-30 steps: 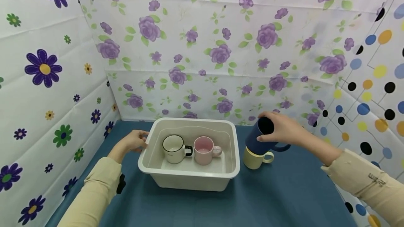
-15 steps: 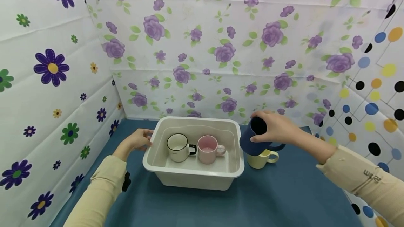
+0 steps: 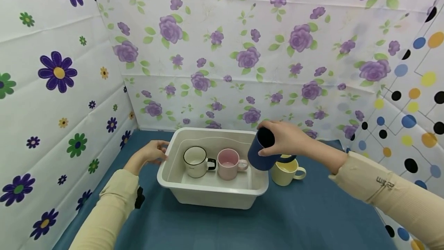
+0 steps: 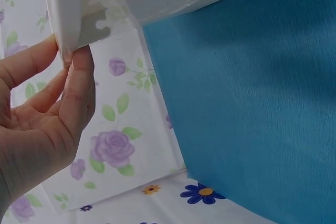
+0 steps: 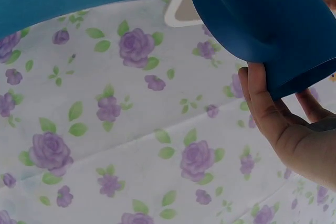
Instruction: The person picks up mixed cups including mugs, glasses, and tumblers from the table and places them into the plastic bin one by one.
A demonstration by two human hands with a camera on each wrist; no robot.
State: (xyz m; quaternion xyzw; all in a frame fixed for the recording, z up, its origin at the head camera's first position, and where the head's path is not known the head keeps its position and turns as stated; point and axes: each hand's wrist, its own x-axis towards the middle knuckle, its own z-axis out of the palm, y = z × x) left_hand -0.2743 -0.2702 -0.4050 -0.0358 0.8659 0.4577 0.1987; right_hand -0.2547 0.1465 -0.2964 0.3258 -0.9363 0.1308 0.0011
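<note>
A dark blue mug (image 3: 258, 157) hangs tilted over the right rim of a white plastic bin (image 3: 211, 198). My right hand (image 3: 286, 138) grips it near its mouth, with the handle toward the right; the right wrist view shows fingers on the blue mug (image 5: 262, 19) by its rim. At the bin's left side, my left hand (image 3: 151, 152) pinches the rim, thumb and fingers on either side in the left wrist view. Inside the bin stand a white mug (image 3: 195, 167) with black trim and a pink mug (image 3: 227, 169), both upright.
A pale yellow mug (image 3: 282, 176) stands upright on the blue table (image 3: 312, 219), just right of the bin and partly behind the blue mug. Flower-printed cloth (image 3: 215, 49) walls the back and left; dotted cloth (image 3: 412, 126) lines the right.
My right hand has carried the blue mug left, from above the yellow mug to the bin's right rim. The left hand stays at the bin. The head view has shifted slightly.
</note>
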